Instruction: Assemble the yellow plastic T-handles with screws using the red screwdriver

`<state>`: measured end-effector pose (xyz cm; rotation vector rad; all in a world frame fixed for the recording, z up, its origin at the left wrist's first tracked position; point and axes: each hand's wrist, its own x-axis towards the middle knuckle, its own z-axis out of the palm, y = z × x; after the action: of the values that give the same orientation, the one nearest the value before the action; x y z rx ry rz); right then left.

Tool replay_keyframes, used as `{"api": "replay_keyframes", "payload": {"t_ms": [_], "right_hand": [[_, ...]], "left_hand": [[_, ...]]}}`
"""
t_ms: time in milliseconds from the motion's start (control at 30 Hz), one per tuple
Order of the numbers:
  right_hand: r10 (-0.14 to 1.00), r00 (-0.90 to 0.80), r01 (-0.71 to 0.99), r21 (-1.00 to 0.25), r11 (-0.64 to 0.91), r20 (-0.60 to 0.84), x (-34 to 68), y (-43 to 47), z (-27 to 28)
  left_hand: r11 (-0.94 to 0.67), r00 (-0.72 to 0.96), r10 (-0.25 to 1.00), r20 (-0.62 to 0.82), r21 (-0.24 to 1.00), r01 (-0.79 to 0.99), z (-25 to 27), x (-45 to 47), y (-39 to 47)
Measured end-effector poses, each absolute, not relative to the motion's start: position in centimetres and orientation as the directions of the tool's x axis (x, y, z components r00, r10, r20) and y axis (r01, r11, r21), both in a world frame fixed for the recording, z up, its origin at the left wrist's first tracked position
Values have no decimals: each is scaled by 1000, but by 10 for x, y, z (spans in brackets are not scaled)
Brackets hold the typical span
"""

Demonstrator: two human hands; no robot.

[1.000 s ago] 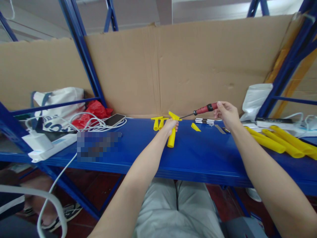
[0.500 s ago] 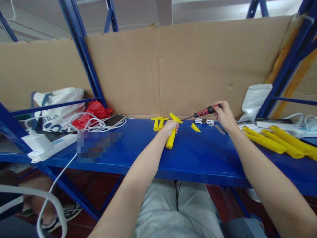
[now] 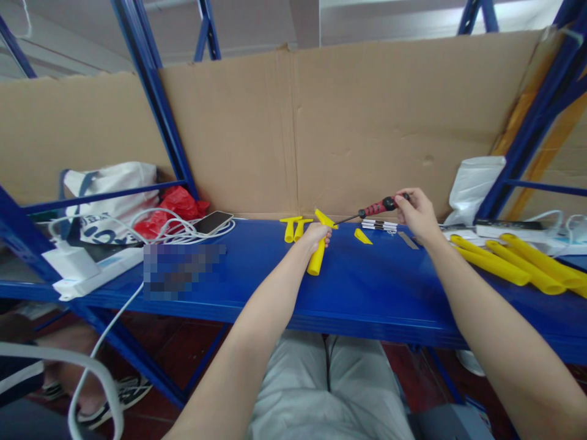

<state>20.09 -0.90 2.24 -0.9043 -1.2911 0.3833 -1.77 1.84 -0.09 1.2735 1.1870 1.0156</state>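
Note:
My left hand point(image 3: 320, 233) is wrapped round a yellow T-shaped scraper point(image 3: 315, 263), whose thick tube handle points toward me and whose head shows above my fingers. In my right hand point(image 3: 415, 211) the end of a red and black screwdriver point(image 3: 376, 208) is pinched. Its shaft runs left to the scraper's head; whether the tip sits in a screw is too small to tell. Two more yellow scrapers point(image 3: 289, 230) lie side by side just left of my left hand. A loose yellow head piece point(image 3: 362, 236) rests on the table to the right of the held one.
Small white packs point(image 3: 378, 225) and a flat metal blade point(image 3: 408, 240) lie near my right hand. Several yellow tubes point(image 3: 523, 263) are on the right. Leftward are a phone point(image 3: 213, 223), white cables, a red bag point(image 3: 177, 208) and a power strip point(image 3: 105, 275). Cardboard point(image 3: 367, 122) stands behind.
Almost nothing differs. Both hands keep their hold on the scraper and the screwdriver, and the whole view has shifted very slightly.

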Motion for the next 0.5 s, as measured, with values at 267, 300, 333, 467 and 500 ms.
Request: {"api": "replay_keyframes", "payload": {"t_ms": [267,300,333,467,500], "right_hand": [[734,343,110,-801,588,586,193,-17,26],[746,345,91,-811,577,570,193,-18,27],[762,340,70,-823,564,551,194,-18,28],[839,251,-37,-861,507,483,196,-20,32],[852,230,-66,-866,495,469,196,-21,33]], "left_hand": [[66,153,985,-76,996,68,0,-17,17],[66,151,986,-76,995,70,0,-17,18],[66,151,986,-76,995,71,0,-17,18],[58,145,987,-67,996,68,-1,-17,18],[57,143,987,-67,996,69,-1,-17,18]]}}
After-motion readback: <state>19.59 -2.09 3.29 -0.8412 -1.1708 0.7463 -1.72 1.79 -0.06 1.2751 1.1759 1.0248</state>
